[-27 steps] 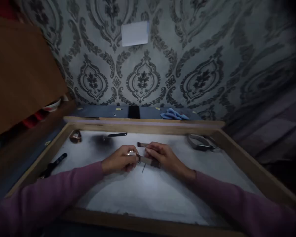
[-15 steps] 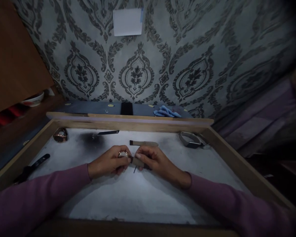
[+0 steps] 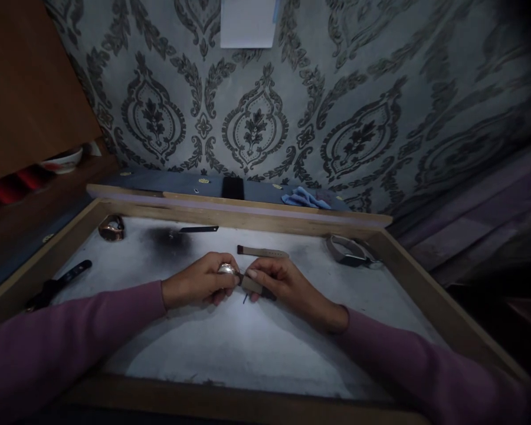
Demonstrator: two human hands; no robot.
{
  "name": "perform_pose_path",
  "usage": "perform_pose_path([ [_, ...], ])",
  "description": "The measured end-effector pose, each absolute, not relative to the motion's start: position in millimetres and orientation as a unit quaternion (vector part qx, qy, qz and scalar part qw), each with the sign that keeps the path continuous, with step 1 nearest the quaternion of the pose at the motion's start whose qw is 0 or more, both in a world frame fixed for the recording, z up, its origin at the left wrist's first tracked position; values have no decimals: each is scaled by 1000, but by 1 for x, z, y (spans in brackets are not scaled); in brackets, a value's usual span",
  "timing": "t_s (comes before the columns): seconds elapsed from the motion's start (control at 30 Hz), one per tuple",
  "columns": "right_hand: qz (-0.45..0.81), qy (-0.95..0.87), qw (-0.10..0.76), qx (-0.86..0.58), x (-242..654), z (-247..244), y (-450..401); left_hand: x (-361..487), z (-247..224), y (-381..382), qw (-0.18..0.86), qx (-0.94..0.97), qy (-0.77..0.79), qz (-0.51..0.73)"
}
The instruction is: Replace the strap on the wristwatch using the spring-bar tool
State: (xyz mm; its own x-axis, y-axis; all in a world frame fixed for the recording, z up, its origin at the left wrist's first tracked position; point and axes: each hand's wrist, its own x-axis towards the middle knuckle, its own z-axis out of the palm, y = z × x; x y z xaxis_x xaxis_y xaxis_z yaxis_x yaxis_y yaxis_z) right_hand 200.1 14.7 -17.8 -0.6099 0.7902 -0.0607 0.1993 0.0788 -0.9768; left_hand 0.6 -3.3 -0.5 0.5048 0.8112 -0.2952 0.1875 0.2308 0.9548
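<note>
My left hand is closed on a round, shiny watch case, thumb on the near side. A brown-grey leather watch strap lies between the thumb and fingers of my right hand. The strap's end meets the case between my two hands; whether they are joined is too small to tell. A thin dark pin-like piece sticks out below the strap. Just beyond my right hand, a second strap piece with a dark red-brown end lies flat on the white surface.
A wooden-rimmed tray surrounds the work. Inside it lie a dark flat blade-like piece, a rose-gold watch, a black watch and a grey-banded watch. Behind the rim are a black phone-like slab and a blue cloth.
The view has shifted slightly. The watch case in my left hand has tilted and now shows a brighter, silvery surface. Both hands keep their hold, close together.
</note>
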Motion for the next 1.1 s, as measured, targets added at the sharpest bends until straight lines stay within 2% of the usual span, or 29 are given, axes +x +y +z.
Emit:
perform_pose_path([
  [1.1, 582, -687, 255, -352, 200, -20, 15, 2, 5, -2, 651, 571, 451, 217],
])
